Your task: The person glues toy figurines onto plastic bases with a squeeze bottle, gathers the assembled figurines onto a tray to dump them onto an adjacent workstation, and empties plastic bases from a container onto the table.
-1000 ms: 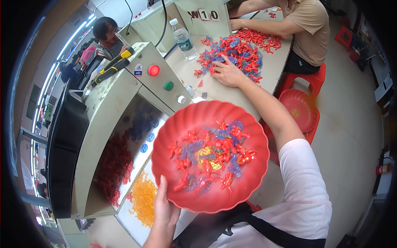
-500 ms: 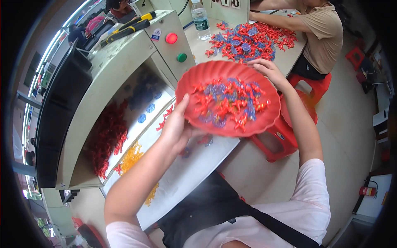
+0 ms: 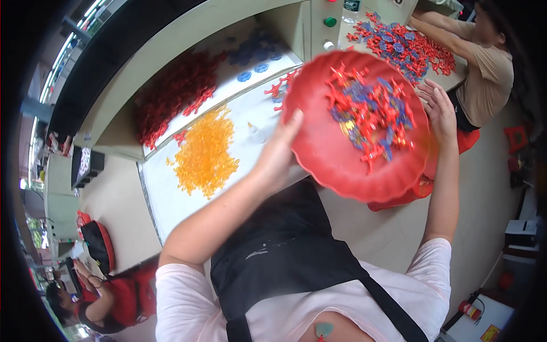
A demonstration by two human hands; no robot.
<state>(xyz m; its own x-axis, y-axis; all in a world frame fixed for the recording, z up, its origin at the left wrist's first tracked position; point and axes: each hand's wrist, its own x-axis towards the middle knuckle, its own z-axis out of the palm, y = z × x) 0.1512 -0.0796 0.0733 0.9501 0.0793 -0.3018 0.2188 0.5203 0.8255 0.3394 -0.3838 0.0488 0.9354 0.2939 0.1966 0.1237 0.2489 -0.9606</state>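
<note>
My left hand (image 3: 277, 151) grips the left rim of a red fluted plate (image 3: 326, 139), thumb on the inside edge. Small red star-like plastic pieces (image 3: 370, 151) and purple-blue translucent pieces (image 3: 359, 94) lie in it, gathered toward its upper right. At the plate's right rim is my right hand (image 3: 440, 108), fingers stretched and spread; whether they touch the rim is hard to tell. Left of the plate, a heap of yellow-orange translucent pieces (image 3: 206, 151) lies on the white worktop (image 3: 242, 162).
Under the machine's curved hood (image 3: 122, 108) sit a dark red pile (image 3: 182, 85) and a blue pile (image 3: 259, 48). At upper right, a co-worker (image 3: 490, 74) reaches toward a mixed red and blue heap (image 3: 399, 45). Another person (image 3: 102, 302) is at lower left.
The plate has moved right, and its pieces have shifted toward its upper right. My right hand has moved right and down along the rim. The view has turned, showing more of the yellow heap.
</note>
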